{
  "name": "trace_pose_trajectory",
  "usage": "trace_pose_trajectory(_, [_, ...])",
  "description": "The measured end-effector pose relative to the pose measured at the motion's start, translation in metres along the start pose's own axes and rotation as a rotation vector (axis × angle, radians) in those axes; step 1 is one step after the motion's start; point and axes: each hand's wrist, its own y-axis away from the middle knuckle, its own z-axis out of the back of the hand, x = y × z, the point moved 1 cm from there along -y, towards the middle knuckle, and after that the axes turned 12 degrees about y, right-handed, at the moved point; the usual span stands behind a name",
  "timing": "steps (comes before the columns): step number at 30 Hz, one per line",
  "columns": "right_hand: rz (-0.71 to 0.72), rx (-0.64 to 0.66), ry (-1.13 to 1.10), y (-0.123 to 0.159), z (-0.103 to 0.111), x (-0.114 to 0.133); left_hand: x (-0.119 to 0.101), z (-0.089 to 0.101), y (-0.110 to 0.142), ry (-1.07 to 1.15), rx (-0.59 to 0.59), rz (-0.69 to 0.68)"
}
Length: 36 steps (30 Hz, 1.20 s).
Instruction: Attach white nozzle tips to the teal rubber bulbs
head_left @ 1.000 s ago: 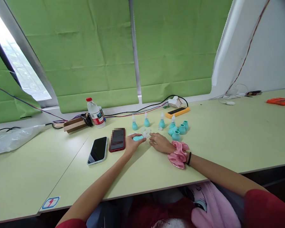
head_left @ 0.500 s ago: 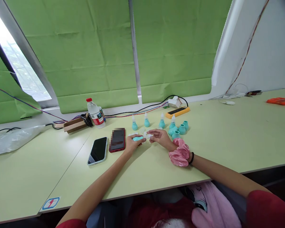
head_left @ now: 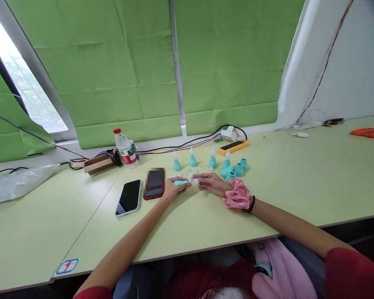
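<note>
My left hand point(head_left: 172, 190) is closed around a teal squeeze bulb point(head_left: 180, 182), which lies sideways with its mouth toward the right. At that mouth sits a translucent nozzle point(head_left: 194, 182), pinched by the fingertips of my right hand point(head_left: 214, 184). How far the nozzle goes into the bulb is too small to tell. Small translucent pieces point(head_left: 187, 171) lie just behind my hands. Beyond them, several teal bulbs stand upright with clear pointed tips, such as one bulb point(head_left: 177, 165). Open-mouthed teal bulbs point(head_left: 238, 170) cluster beyond my right wrist.
Two phones lie left of my hands, a red-cased phone point(head_left: 154, 185) and a pale-cased phone point(head_left: 129, 198). Behind them stand a red-capped bottle point(head_left: 126, 149) and a cardboard tray point(head_left: 99, 164). A yellow power strip point(head_left: 233, 148) and cables run along the table's point(head_left: 286, 178) back.
My right hand has moved slightly down and its fingers have closed in on the nozzle at the bulb's mouth. The left hand keeps its hold on the bulb.
</note>
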Motion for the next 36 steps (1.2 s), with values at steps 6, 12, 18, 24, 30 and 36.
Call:
trace_pose_trajectory(6, [-0.011, 0.051, -0.048, 0.000, -0.005, -0.003, -0.001, 0.002, 0.000, -0.013, 0.028, -0.043])
trace_pose_trajectory(12, [-0.056, 0.066, -0.016, 0.003, -0.010, -0.002, -0.004, -0.001, 0.002, 0.005, 0.051, -0.074])
trace_pose_trajectory(18, [-0.134, -0.048, 0.283, 0.002, -0.014, -0.007, -0.006, -0.001, 0.003, -0.046, 0.041, -0.078])
trace_pose_trajectory(24, [-0.007, 0.027, 0.489, 0.003, -0.012, -0.007, -0.007, 0.001, 0.004, -0.071, 0.095, -0.112])
trace_pose_trajectory(30, [-0.116, 0.284, 0.298, 0.007, -0.009, 0.002, -0.014, 0.002, 0.007, -0.129, 0.163, -0.140])
trace_pose_trajectory(36, [-0.236, 0.264, 0.196, 0.007, -0.008, 0.001, -0.010, 0.002, 0.005, -0.251, 0.132, -0.228])
